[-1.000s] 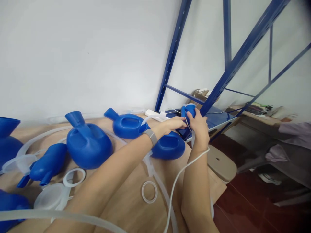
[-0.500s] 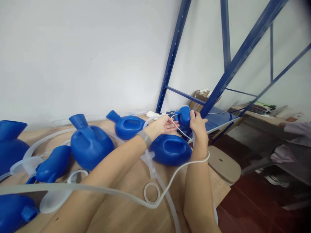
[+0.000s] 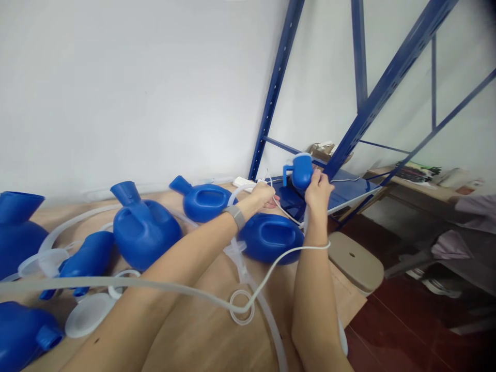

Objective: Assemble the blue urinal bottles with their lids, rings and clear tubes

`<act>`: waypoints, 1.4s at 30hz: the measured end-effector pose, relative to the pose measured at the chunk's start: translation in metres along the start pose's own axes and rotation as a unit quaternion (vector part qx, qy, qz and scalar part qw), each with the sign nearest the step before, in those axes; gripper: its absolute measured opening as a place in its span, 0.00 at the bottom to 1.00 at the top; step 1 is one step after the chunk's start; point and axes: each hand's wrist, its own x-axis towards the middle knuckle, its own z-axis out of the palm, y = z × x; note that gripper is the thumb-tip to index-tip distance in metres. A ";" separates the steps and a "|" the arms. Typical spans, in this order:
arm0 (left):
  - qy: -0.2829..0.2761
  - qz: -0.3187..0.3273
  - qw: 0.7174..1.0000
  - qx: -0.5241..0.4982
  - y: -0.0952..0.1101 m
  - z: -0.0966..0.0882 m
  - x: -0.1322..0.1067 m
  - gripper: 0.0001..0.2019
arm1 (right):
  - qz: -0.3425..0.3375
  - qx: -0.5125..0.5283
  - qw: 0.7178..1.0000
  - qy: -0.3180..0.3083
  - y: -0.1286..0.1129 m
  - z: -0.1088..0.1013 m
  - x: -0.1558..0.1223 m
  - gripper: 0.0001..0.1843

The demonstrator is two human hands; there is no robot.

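Note:
My right hand (image 3: 318, 192) grips a small blue plastic mug-like piece (image 3: 302, 171) with a side handle and a pale rim, held up over the blue shelf. Close by on the left, my left hand (image 3: 264, 194) has its fingers curled beside a thin white cable (image 3: 287, 213); what is in them, if anything, is hidden. Below the hands lies a blue handled bottle (image 3: 271, 237), and another blue bottle (image 3: 207, 202) rests left of the left hand. A clear tube with a funnel-like connector (image 3: 236, 253) runs under my left wrist.
More blue jugs (image 3: 145, 232) and a pale lid (image 3: 89, 314) cover the table's left side. A clear ring (image 3: 242, 307) lies in front. A loose whitish cord (image 3: 186, 293) crosses near the camera to my right forearm. Right are rack posts (image 3: 351, 137), a stool (image 3: 356, 261) and another person's sleeve (image 3: 475, 206).
My right hand has raised the blue mug-like piece and turned it so its handle shows on the left. My left hand's fingers, spread before, have curled in.

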 end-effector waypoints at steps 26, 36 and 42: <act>0.121 0.281 0.643 0.702 0.066 -0.042 -0.073 0.25 | -0.096 -0.042 0.993 -0.051 -0.049 -0.034 -0.037 0.38; 0.217 0.459 0.555 0.659 0.062 -0.100 -0.201 0.41 | -0.348 0.243 0.834 -0.352 -0.146 -0.022 -0.115 0.51; 0.323 0.358 0.721 0.498 0.038 -0.132 -0.261 0.35 | -0.462 0.179 0.810 -0.314 -0.161 -0.022 -0.152 0.42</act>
